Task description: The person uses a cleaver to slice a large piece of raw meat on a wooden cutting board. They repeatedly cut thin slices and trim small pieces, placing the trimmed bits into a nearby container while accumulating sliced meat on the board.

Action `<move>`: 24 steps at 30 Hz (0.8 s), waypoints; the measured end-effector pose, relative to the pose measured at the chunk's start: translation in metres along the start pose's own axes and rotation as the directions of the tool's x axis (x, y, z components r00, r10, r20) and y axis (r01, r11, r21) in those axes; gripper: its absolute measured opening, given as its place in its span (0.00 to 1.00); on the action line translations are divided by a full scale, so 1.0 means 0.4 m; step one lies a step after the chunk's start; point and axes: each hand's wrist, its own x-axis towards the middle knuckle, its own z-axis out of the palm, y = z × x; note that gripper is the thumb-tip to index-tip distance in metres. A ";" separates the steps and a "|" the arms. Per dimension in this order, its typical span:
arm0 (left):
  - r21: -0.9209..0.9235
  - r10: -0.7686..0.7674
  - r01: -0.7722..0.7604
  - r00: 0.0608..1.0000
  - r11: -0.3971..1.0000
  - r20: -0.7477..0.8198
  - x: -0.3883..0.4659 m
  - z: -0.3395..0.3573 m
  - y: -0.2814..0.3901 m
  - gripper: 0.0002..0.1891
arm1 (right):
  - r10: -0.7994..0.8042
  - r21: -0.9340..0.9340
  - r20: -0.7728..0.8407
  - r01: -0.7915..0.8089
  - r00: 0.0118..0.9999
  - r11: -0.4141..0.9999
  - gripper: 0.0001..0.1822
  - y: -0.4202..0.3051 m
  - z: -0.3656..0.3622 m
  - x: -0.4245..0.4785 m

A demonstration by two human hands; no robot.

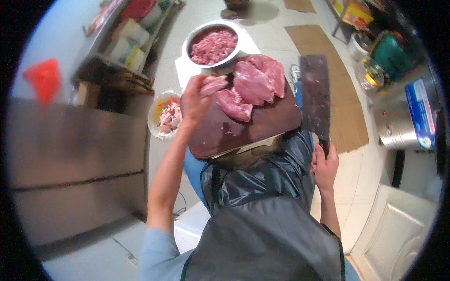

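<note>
My left hand holds a piece of raw meat above the left side of a dark cutting board. Off the board's right edge, my right hand grips the handle of a cleaver, its broad blade pointing away from me. Large raw meat pieces lie on the far part of the board, with a smaller meat strip nearer me. Beyond the board stands a metal bowl of chopped or ground meat. A lined bowl with pale meat scraps is left of the board.
A black apron covers my lap beneath the board. Metal cabinets and a low shelf stand at left. Flattened cardboard lies on the floor at right, near jars and a large metal can.
</note>
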 end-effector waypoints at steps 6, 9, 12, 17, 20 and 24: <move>0.162 0.365 -0.445 0.857 0.881 0.364 -0.042 0.195 -0.008 0.28 | 0.021 0.097 -0.042 -0.017 0.999 0.995 0.07 0.009 0.000 0.005; 0.091 0.338 -0.349 0.934 0.933 0.114 -0.061 0.236 -0.074 0.19 | -0.004 0.084 -0.076 0.010 0.997 0.996 0.06 0.008 -0.037 -0.005; 0.137 -0.147 0.171 0.975 0.976 -0.168 -0.019 0.202 -0.255 0.10 | -0.022 0.019 -0.078 0.024 0.997 1.000 0.05 0.006 -0.063 -0.008; 0.314 -0.355 0.402 0.914 0.860 -0.198 0.135 0.163 -0.412 0.18 | 0.031 0.047 -0.126 -0.026 0.992 0.999 0.06 0.008 -0.071 -0.017; 0.447 -0.550 0.517 0.833 0.731 -0.064 0.225 0.262 -0.382 0.17 | 0.026 -0.049 -0.169 -0.035 0.985 0.998 0.08 -0.012 -0.079 -0.034; 0.453 -0.579 0.572 0.803 0.684 -0.140 0.240 0.402 -0.507 0.20 | -0.015 -0.210 -0.185 -0.025 0.983 0.977 0.07 -0.028 -0.106 -0.081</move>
